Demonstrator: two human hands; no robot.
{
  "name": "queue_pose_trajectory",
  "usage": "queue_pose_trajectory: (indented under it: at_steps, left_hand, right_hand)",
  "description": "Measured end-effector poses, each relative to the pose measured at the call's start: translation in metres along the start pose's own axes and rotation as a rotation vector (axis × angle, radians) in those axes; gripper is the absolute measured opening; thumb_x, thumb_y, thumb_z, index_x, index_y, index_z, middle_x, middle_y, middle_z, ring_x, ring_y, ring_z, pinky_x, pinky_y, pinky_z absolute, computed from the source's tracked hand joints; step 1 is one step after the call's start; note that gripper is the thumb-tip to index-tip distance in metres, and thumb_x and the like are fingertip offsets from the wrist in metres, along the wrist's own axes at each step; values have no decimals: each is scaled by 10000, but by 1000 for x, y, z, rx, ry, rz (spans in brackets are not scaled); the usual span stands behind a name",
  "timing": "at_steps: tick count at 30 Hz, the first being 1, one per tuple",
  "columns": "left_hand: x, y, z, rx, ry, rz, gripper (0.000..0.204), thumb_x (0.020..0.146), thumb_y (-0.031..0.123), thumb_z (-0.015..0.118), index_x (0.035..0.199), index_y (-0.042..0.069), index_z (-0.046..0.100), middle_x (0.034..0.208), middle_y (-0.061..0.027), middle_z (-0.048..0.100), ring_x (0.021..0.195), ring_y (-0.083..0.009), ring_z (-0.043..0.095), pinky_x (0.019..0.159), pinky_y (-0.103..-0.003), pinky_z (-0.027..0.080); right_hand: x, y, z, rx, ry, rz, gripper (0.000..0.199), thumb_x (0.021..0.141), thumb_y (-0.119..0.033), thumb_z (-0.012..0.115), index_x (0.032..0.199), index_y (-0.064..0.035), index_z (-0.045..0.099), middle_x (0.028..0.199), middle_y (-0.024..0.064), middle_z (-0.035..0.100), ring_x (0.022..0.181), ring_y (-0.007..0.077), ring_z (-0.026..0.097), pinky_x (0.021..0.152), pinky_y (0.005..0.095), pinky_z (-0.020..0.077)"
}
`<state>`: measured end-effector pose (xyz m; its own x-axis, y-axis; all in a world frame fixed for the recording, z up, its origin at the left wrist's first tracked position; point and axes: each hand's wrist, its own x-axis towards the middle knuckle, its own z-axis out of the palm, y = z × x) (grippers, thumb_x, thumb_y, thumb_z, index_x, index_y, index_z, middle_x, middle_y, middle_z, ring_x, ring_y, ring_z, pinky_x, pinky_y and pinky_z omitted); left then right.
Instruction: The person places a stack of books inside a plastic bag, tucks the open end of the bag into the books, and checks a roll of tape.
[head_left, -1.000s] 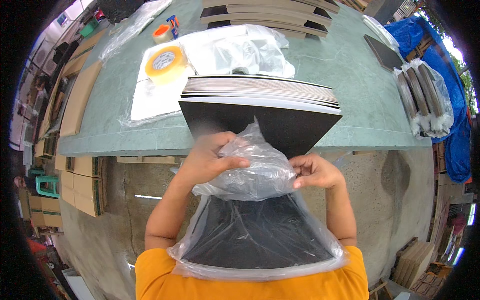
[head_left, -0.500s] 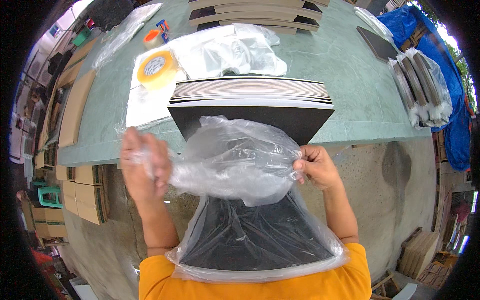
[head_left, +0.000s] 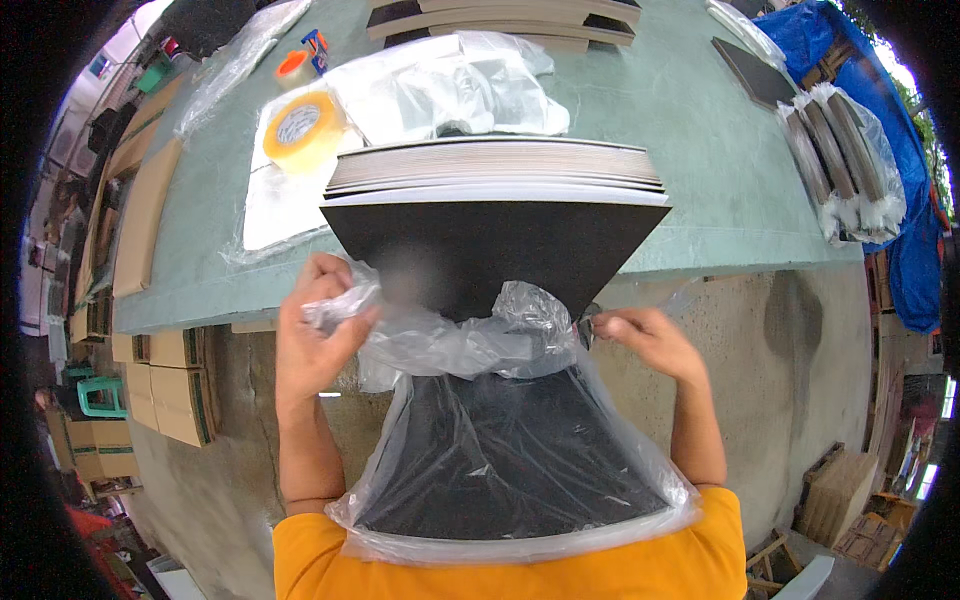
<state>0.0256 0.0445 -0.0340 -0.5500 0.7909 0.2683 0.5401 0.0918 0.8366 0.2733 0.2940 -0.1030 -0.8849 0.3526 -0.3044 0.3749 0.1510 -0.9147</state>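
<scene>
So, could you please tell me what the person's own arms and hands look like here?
Both forearms are bare up from the lower edge; no gloves, watch or rings are visible on the left hand or right hand. The fingers are uncovered. An orange shirt shows at the bottom; its sleeves are out of view.

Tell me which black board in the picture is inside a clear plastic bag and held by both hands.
The black board nearest the person, leaning against the orange shirt. Only it sits in the clear bag gripped by both hands; the others lie stacked on the green table.

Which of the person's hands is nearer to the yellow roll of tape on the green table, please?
Left. The left hand, gripping crumpled clear plastic bag, sits below the tape roll on the same side. The right hand pinches the bag far across, beyond the black board stack.
</scene>
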Motion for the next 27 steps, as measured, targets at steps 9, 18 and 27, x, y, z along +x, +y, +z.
queue_pose_trajectory:
  at_steps: [9, 18, 27]
  left_hand:
    - [-4, 9, 6, -971, -12, -105, 132, 774, 91, 517, 697, 21, 435, 592, -65, 503, 580, -143, 528, 536, -279, 431]
    - [16, 25, 94, -293, -586, -179, 171, 738, 178, 619, 772, 15, 581, 595, -46, 549, 541, -100, 486, 500, -274, 397]
    - [-9, -7, 0, -234, 87, -381, 138, 722, 153, 626, 680, 40, 558, 620, -23, 564, 546, -91, 496, 499, -246, 400]
  right_hand:
    - [10, -19, 29, 608, -233, 5, 156, 695, -102, 675, 753, 20, 597, 710, 53, 607, 642, 100, 554, 592, 230, 434]
    - [32, -29, 69, 1024, -37, -82, 198, 769, -207, 620, 725, -17, 590, 665, 45, 587, 573, 86, 531, 510, 221, 422]
    - [2, -26, 11, 583, 9, -171, 160, 730, -171, 655, 710, -28, 587, 659, 46, 591, 596, 106, 552, 521, 235, 437]
